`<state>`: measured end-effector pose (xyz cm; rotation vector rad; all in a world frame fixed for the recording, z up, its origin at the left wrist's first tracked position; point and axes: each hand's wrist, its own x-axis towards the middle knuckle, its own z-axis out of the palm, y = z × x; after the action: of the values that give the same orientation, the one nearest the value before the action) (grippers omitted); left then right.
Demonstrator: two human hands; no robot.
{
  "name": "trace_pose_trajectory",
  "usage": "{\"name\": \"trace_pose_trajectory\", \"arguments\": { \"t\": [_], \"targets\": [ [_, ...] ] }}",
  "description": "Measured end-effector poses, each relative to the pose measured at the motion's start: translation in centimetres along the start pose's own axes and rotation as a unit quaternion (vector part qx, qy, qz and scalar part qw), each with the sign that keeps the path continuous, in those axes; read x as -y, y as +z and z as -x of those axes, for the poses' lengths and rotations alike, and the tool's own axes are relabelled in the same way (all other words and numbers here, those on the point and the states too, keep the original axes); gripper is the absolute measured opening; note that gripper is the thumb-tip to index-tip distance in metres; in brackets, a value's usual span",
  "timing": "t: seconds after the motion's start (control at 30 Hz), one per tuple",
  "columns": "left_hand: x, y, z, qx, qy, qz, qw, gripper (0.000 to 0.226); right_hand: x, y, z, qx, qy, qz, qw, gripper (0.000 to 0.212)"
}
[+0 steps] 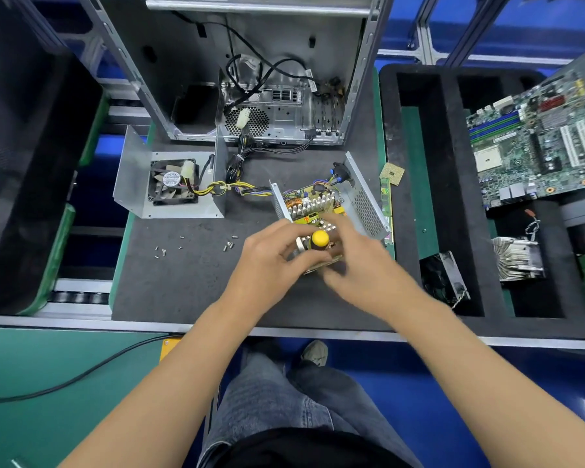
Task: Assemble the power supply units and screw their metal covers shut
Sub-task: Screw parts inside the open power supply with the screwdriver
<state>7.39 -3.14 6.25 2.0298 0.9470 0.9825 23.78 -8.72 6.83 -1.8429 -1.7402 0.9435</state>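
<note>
The open power supply base (365,204) lies on the dark mat (183,282), its circuit board (313,201) exposed. Coloured wires (247,190) join it to the separate metal cover (134,177) at the left, which holds a black fan (171,184). My left hand (271,255) grips a screwdriver (320,238) with a yellow cap, upright at the near end of the base. My right hand (358,258) is blurred, with fingers stretched over the near end of the board. Several loose screws (229,245) lie on the mat left of my hands.
An open computer case (250,79) stands behind the work. A CPU chip (392,172) and a RAM stick (385,197) lie by the mat's right edge. The black foam tray (419,96) at the right holds a motherboard (537,136), a heatsink (517,258) and a fan (443,282).
</note>
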Motion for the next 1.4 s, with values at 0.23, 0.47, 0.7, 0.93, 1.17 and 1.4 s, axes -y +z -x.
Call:
{"name": "trace_pose_trajectory", "arguments": {
  "t": [0.23,0.47,0.7,0.93,1.17,1.4],
  "targets": [
    [-0.2,-0.8,-1.0,0.049,0.009,-0.005,0.999,0.024,5.2,-7.1,-0.4,0.109,-0.179,0.139,0.968,0.044],
    [0.7,-0.6,-1.0,0.092,0.008,-0.036,0.995,0.026,6.1,-7.4,-1.9,0.087,-0.162,0.383,0.905,0.027],
    [1.3,-0.1,-1.1,0.115,0.037,-0.058,0.991,0.024,5.6,-6.1,-1.7,0.096,-0.140,0.410,0.896,0.031],
    [2.7,-1.6,-1.3,0.130,0.030,-0.078,0.988,0.036,5.4,-5.2,-2.2,0.117,-0.127,0.461,0.870,0.025],
    [4.4,-1.8,-1.4,0.132,-0.003,-0.120,0.984,0.028,5.0,-3.7,-2.4,0.172,-0.189,0.434,0.864,0.025],
    [4.5,-1.7,-1.5,0.124,0.011,-0.111,0.986,0.017,5.4,-3.1,-2.3,0.140,-0.125,0.418,0.889,0.025]
  ]
}}
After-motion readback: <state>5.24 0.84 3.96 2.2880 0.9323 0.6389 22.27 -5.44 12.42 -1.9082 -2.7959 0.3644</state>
